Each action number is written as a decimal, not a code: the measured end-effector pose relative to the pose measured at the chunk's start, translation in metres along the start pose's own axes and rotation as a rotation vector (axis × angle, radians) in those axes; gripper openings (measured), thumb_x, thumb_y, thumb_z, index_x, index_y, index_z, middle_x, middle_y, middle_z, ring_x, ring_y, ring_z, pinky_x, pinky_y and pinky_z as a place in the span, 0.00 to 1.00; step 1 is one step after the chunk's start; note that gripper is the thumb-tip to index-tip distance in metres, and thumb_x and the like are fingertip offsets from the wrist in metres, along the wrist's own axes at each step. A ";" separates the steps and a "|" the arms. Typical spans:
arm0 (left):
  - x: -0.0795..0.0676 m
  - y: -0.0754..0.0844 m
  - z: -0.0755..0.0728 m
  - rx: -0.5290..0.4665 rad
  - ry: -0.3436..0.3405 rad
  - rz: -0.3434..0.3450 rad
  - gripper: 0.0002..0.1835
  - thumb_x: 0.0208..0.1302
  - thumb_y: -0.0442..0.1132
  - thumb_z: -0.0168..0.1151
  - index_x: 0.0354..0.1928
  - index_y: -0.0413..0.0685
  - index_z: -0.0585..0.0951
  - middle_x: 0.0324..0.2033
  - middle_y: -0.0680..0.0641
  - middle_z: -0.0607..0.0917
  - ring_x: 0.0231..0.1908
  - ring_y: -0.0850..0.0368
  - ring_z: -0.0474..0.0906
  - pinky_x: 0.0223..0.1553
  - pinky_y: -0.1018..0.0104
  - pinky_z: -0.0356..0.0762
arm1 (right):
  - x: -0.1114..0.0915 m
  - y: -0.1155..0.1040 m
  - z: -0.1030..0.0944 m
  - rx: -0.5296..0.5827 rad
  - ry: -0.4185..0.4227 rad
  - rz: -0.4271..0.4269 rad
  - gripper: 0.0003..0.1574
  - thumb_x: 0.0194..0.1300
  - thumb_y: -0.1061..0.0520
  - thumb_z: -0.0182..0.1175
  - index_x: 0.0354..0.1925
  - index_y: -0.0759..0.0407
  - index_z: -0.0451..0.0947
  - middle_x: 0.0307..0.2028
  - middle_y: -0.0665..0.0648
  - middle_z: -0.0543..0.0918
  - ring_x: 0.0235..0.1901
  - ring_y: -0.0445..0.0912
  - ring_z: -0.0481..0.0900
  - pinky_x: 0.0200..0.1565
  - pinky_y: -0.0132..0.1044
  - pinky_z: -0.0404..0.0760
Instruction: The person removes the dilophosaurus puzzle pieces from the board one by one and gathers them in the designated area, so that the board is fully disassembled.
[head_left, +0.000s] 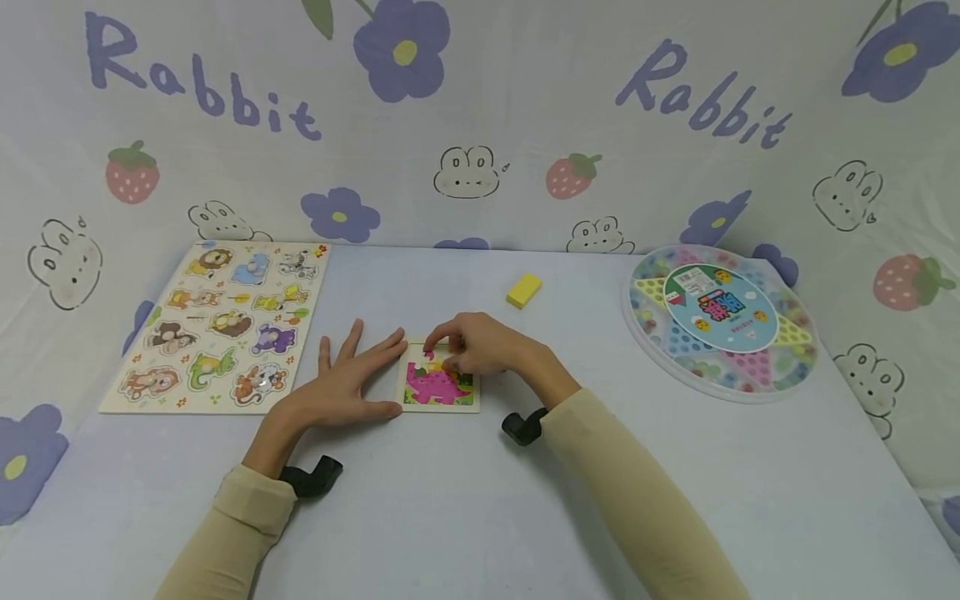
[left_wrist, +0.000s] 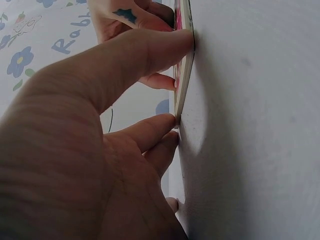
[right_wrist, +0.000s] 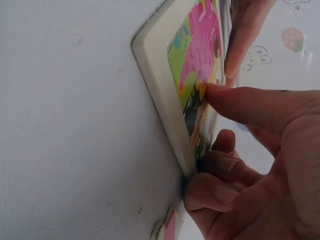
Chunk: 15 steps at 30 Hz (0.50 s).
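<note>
A small wooden jigsaw puzzle (head_left: 438,408) with a pink dinosaur picture lies flat in a pale frame on the table. My left hand (head_left: 341,383) steadies its left side, the thumb at the near corner, the index fingertip at the far one, other fingers spread. Over the upper part, my right hand (head_left: 480,342) has thumb and index finger on a puzzle piece (head_left: 429,355), which is mostly hidden. The right thumb (right_wrist: 232,97) sits on the picture's surface, while the other fingers curl beside the frame. On the table near them is a loose red-and-pink piece (right_wrist: 171,226).
Left of the hands lies a large animal puzzle board (head_left: 251,354). A yellow block (head_left: 524,290) sits beyond the right hand. To the right is a round Chinese checkers board (head_left: 750,383) under a clear cover. A printed cloth (head_left: 510,108) hangs behind the table.
</note>
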<state>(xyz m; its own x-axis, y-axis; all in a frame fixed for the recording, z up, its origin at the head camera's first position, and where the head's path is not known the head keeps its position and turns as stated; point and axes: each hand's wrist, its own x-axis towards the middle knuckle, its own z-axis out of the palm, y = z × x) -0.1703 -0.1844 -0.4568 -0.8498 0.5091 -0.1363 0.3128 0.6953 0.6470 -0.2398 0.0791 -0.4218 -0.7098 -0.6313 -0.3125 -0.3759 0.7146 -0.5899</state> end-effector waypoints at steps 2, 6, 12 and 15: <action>0.000 0.000 0.000 0.002 0.000 0.001 0.51 0.62 0.57 0.71 0.84 0.55 0.60 0.86 0.50 0.53 0.84 0.31 0.21 0.73 0.22 0.08 | 0.000 0.000 0.000 -0.009 0.007 -0.003 0.21 0.72 0.56 0.66 0.61 0.44 0.84 0.41 0.54 0.77 0.45 0.46 0.73 0.43 0.35 0.73; 0.000 -0.001 0.001 0.002 -0.001 0.000 0.51 0.62 0.57 0.71 0.84 0.55 0.60 0.86 0.50 0.53 0.84 0.32 0.21 0.73 0.23 0.08 | 0.000 0.000 0.001 -0.032 0.026 -0.020 0.21 0.72 0.57 0.65 0.60 0.44 0.85 0.46 0.56 0.77 0.47 0.47 0.73 0.46 0.36 0.73; 0.000 0.000 0.000 0.000 -0.002 0.001 0.51 0.62 0.57 0.71 0.84 0.55 0.60 0.86 0.50 0.53 0.84 0.32 0.20 0.73 0.23 0.08 | -0.001 0.000 0.002 -0.036 0.047 -0.029 0.21 0.70 0.57 0.66 0.59 0.44 0.85 0.53 0.59 0.77 0.51 0.49 0.75 0.51 0.39 0.77; 0.000 0.000 0.000 0.003 -0.004 -0.002 0.51 0.62 0.57 0.71 0.84 0.56 0.60 0.86 0.51 0.52 0.84 0.32 0.20 0.73 0.23 0.08 | -0.002 -0.001 0.002 -0.026 0.055 -0.030 0.21 0.70 0.57 0.67 0.59 0.44 0.85 0.55 0.60 0.77 0.53 0.50 0.76 0.52 0.40 0.77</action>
<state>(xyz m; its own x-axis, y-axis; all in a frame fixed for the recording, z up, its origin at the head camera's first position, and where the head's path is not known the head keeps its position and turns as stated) -0.1705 -0.1844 -0.4574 -0.8485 0.5102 -0.1405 0.3127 0.6975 0.6448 -0.2364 0.0795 -0.4225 -0.7292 -0.6358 -0.2529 -0.4127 0.7035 -0.5786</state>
